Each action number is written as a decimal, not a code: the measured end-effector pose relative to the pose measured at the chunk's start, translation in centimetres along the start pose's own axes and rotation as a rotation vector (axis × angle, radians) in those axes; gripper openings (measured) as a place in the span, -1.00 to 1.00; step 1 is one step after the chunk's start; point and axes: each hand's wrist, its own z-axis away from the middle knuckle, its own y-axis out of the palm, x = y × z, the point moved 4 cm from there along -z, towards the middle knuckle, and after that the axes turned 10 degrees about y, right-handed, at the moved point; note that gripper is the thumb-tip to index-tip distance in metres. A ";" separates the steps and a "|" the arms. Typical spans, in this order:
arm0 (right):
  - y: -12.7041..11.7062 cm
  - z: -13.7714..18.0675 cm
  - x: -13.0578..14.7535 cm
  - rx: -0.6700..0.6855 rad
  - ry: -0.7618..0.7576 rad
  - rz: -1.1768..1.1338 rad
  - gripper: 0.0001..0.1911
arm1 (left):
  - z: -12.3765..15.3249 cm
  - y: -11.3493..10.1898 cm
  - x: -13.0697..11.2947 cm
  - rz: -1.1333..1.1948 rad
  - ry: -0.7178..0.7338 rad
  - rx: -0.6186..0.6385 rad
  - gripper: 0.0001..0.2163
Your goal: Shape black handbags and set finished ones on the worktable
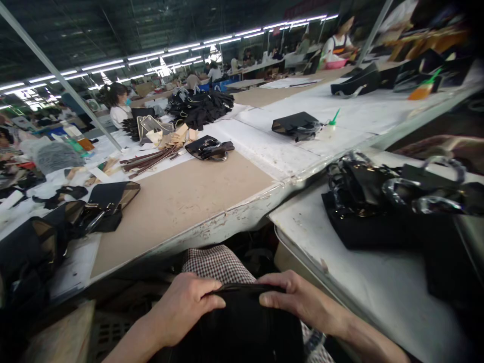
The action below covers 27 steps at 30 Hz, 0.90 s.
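Note:
Low in the head view, a black bag (pixel 245 327) rests against my lap, its top edge facing away from me. My left hand (pixel 192 300) pinches that edge at its left end, thumb on the near side and fingers beyond. At the right end my right hand (pixel 285 295) grips the same edge in a similar way. Both sets of fingers are partly hidden behind the edge. Checked cloth (pixel 217 262) covers my legs just past the bag. The bag's lower part runs out of the picture.
A brown board (pixel 189 196) lies on the long worktable ahead. Black bags (pixel 109 201) stand at its left, and another bag (pixel 207 147) lies at its far edge. More black bags (pixel 363 201) are heaped on the right table. A green-tipped bottle (pixel 333 121) stands farther off. Other people sit beyond.

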 end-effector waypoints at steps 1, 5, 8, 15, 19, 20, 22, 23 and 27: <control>0.0 0.0 0.0 0.002 0.004 -0.009 -0.65 | 0.0 0.1 0.1 -0.006 0.009 -0.009 -0.69; 0.1 0.0 0.2 0.028 0.009 -0.038 -0.64 | 0.2 0.3 0.3 -0.001 0.036 -0.035 -0.68; 0.3 0.0 0.4 0.059 -0.002 -0.062 -0.63 | 0.2 0.3 0.3 0.046 0.036 -0.051 -0.66; 0.6 0.0 0.8 0.131 -0.014 -0.169 -0.59 | 0.1 0.3 0.3 0.238 0.003 -0.080 -0.67; 0.6 -0.3 0.1 0.116 -0.007 -0.180 -0.62 | 0.2 0.3 0.6 0.367 -0.045 -0.082 -0.77; 0.5 -0.5 -0.2 0.102 -0.002 -0.179 -0.64 | 0.2 0.4 0.7 0.405 -0.055 -0.075 -0.79; 0.3 -0.8 -0.7 0.065 0.016 -0.172 -0.68 | 0.1 0.4 1.0 0.468 -0.071 -0.055 -0.80; 0.2 -1.0 -0.9 0.048 0.031 -0.164 -0.69 | 0.0 0.4 1.0 0.488 -0.073 -0.044 -0.80; -0.1 -1.6 -0.4 0.003 0.094 -0.106 -0.72 | -0.1 0.2 1.2 0.516 -0.069 -0.038 -0.84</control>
